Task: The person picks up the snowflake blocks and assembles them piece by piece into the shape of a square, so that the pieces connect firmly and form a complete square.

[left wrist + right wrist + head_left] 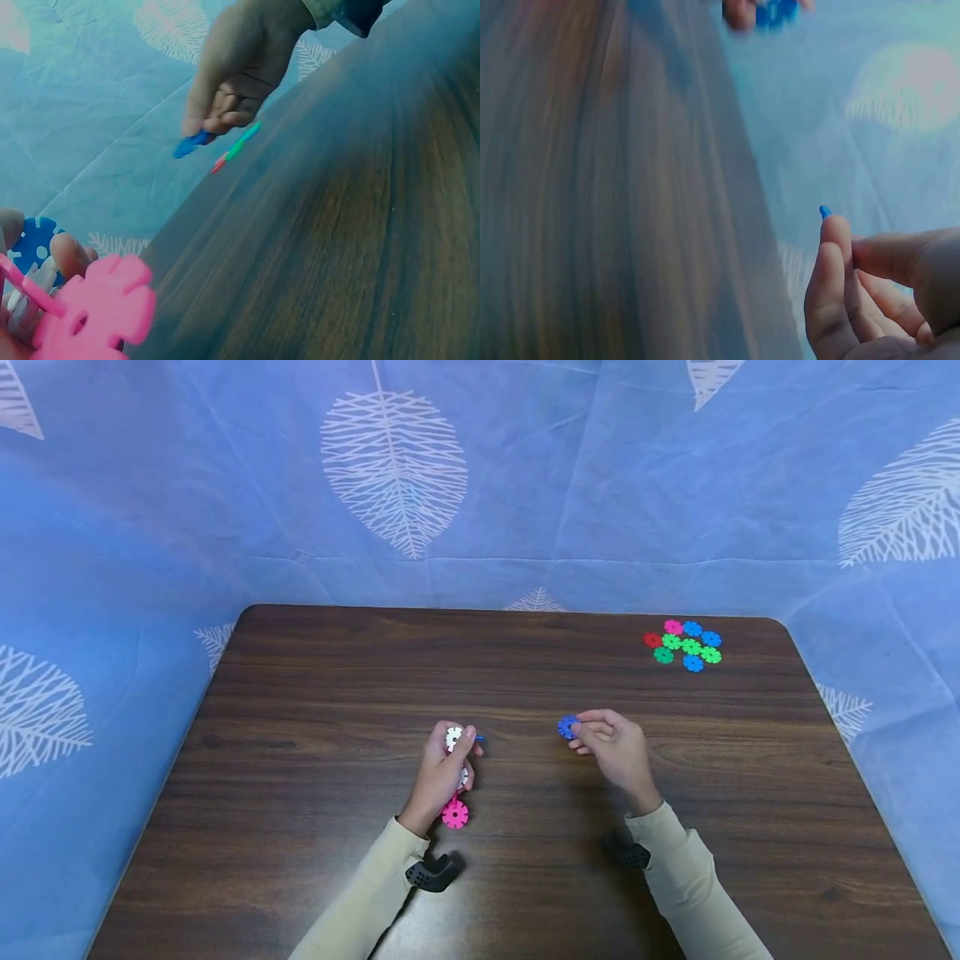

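A: What does the head view show of the hands?

B: The left hand [441,770] grips a small notched white wheel [454,739] with the thumb against it. A lower white wheel [463,777] shows between its fingers, and a pink wheel [455,814] sticks out below.

A: And the other side?

B: The right hand [618,758] pinches a blue wheel [567,727] between thumb and fingers, above the brown table [525,893]. The two hands are well apart.

A: Anything else there?

B: A flat cluster of wheels [691,647] lies near the far right corner: pink, red, blue and green. Blue cloth [540,468] with white leaf prints rises behind the table. Each sleeve [367,889] is pale, with a black device [433,875] at the wrist.

A: Now the left wrist view?

B: The pink wheel is close up, with an edge-on pink piece [37,295] meeting it. Behind them, a dotted blue wheel [31,244] sits between the left thumb and a finger. Farther off, the right hand holds its blue wheel, tilted.

A: The right wrist view?

B: Thumb and fingertips close together; only a blue tip pokes past them. At the top, the left hand's fingers flank something blue, cut off by the frame. I can't tell their full grip from there.
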A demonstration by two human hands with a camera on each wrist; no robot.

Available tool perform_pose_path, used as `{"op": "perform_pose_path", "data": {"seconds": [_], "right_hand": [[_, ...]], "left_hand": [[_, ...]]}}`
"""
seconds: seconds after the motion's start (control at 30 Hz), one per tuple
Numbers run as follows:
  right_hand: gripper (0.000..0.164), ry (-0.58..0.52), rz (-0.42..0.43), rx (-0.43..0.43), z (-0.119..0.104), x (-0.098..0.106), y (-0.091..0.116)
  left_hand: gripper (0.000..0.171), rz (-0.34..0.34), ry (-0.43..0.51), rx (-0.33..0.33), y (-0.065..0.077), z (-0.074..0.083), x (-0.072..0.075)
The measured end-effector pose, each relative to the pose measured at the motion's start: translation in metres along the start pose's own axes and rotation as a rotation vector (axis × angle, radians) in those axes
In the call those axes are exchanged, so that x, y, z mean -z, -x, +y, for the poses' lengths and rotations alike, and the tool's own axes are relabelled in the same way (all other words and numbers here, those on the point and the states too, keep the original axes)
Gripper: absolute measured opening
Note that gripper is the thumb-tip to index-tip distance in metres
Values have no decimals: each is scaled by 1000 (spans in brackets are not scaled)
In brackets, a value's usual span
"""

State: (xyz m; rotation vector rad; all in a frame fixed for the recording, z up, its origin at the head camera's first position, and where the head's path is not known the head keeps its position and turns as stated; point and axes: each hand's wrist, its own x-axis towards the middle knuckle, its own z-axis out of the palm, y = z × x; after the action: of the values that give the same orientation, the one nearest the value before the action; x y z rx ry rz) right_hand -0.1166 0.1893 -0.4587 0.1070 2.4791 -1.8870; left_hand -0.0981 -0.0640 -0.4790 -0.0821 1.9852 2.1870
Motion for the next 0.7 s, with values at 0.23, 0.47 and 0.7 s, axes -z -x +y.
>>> {"op": "perform_pose_path", "data": {"seconds": [0.23,0.47,0.7], "right_hand": [[24,-107,-125,20,-20,-29,9],[24,-129,-204,38,-23,-50,11],[25,-161,-223,28,-26,-61,13]], "left_hand": [[23,-15,15,-8,1,1,-2],[21,-45,15,17,2,0,-5],[17,-68,2,31,7,12,-9]]}}
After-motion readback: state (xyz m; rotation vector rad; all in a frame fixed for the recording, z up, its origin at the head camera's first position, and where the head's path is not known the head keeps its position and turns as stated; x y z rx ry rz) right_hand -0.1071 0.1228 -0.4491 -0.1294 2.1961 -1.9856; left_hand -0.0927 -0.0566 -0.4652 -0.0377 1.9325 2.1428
